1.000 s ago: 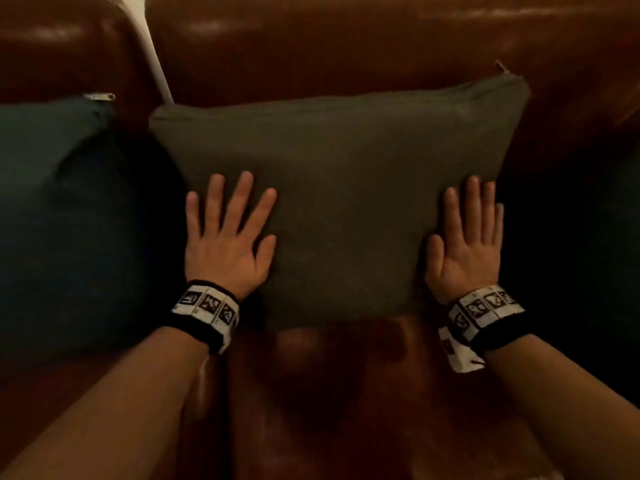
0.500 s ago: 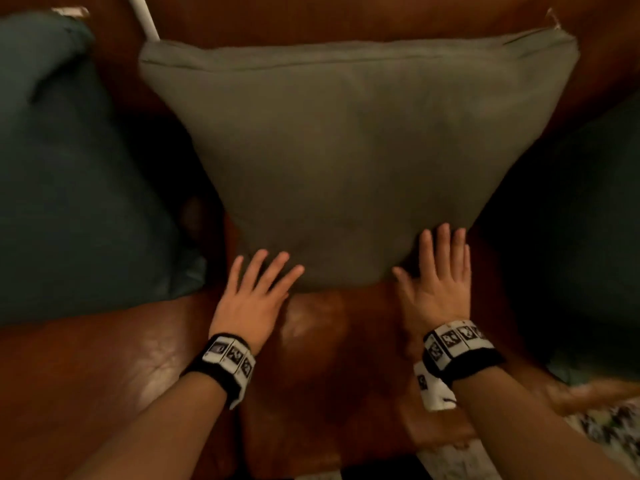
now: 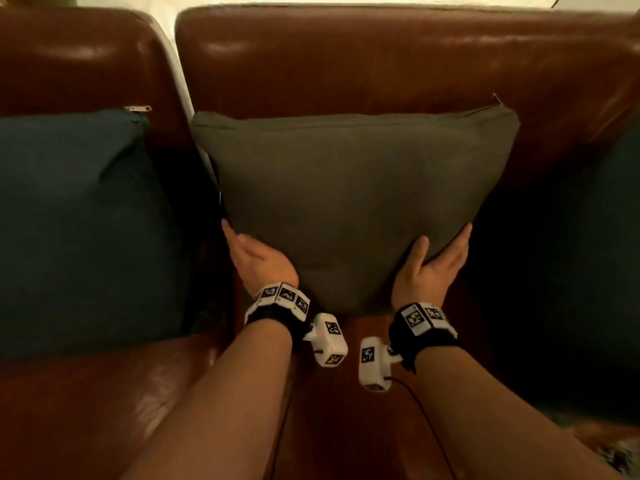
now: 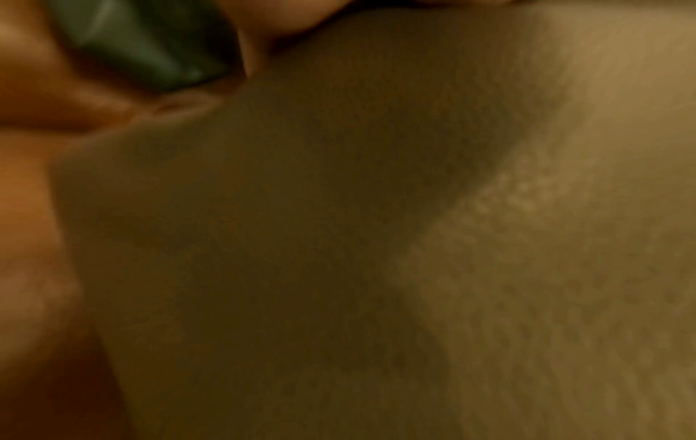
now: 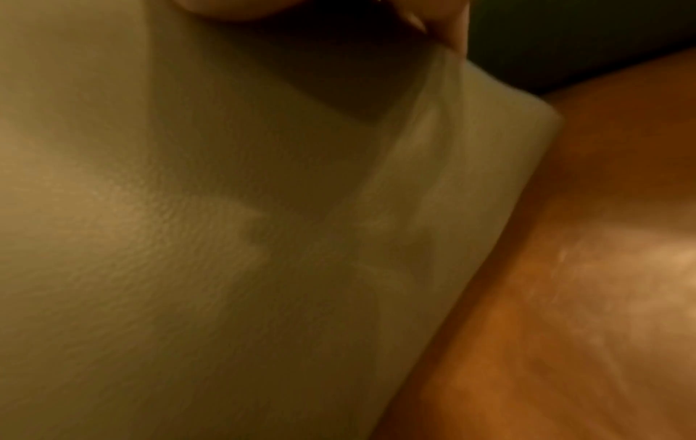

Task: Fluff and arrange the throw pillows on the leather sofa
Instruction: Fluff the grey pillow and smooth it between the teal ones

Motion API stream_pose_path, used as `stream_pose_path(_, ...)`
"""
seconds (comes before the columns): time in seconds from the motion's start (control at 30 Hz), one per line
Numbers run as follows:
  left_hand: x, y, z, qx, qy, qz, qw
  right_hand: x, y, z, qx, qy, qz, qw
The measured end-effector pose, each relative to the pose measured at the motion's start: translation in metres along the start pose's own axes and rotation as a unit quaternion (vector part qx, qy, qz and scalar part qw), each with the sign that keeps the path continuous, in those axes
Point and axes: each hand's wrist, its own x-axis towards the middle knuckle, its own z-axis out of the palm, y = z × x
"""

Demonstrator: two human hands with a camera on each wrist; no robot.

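Observation:
A grey-olive throw pillow stands upright against the brown leather sofa back. My left hand holds its lower left edge, and my right hand holds its lower right edge. Each thumb lies on the front face, with the fingers wrapped along the side. The left wrist view is filled by the pillow fabric, and so is the right wrist view. The fingers behind the pillow are hidden.
A dark teal pillow leans on the left seat, close beside my left hand. Another dark pillow sits in shadow on the right. Bare leather seat lies in front. A pale gap separates the two back cushions.
Both hands were flat on the pillow's front. They slid down to its bottom edge, then moved out to its lower sides and took hold. The head view has pulled back.

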Motion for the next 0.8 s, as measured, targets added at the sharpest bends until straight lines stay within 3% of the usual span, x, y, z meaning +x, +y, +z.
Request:
stream_pose_path(0.1, 0.008, -0.002, -0.001, 0.027, -0.017, -0.138, 0.990, -0.001, 0.002, -0.006, 0.020, -0.023, 0.002, 1.000)
stream_pose_path(0.17, 0.003, 0.009, -0.005, 0.011, -0.013, -0.151, 0.988, 0.007, -0.010, -0.016, 0.045, -0.015, 0.043, 0.998)
stream_pose_path(0.2, 0.000, 0.015, -0.008, -0.002, -0.003, -0.123, 0.992, 0.014, -0.020, -0.024, 0.040, 0.001, 0.039, 0.998)
stream_pose_path(0.27, -0.007, 0.037, -0.013, -0.004, 0.020, 0.008, 1.000, 0.031, -0.051, -0.038, -0.032, 0.013, -0.079, 0.996)
stream_pose_path(0.33, -0.013, 0.068, -0.011, 0.070, 0.024, 0.180, 0.981, 0.043, -0.088, -0.040, -0.135, -0.045, -0.266, 0.954)
stream_pose_path(0.4, -0.015, 0.099, -0.005, 0.194, -0.018, 0.357, 0.913, 0.050, -0.121, -0.025, -0.226, -0.129, -0.407, 0.876)
stream_pose_path(0.47, -0.008, 0.116, 0.004, 0.329, -0.101, 0.495, 0.798, 0.056, -0.138, -0.009, -0.299, -0.207, -0.453, 0.814)
stream_pose_path(0.5, 0.000, 0.118, 0.006, 0.380, -0.140, 0.521, 0.751, 0.061, -0.140, -0.005, -0.327, -0.232, -0.457, 0.794)
stream_pose_path(0.57, 0.019, 0.117, 0.004, 0.445, -0.182, 0.511, 0.713, 0.079, -0.135, -0.007, -0.359, -0.243, -0.455, 0.777)
stream_pose_path(0.63, 0.034, 0.117, -0.006, 0.478, -0.182, 0.482, 0.711, 0.103, -0.125, -0.020, -0.369, -0.233, -0.409, 0.801)
stream_pose_path(0.7, 0.042, 0.121, -0.014, 0.496, -0.181, 0.464, 0.711, 0.131, -0.117, -0.034, -0.370, -0.247, -0.316, 0.838)
stream_pose_path(0.8, 0.046, 0.128, -0.022, 0.504, -0.185, 0.442, 0.719, 0.160, -0.108, -0.052, -0.406, -0.284, -0.251, 0.832)
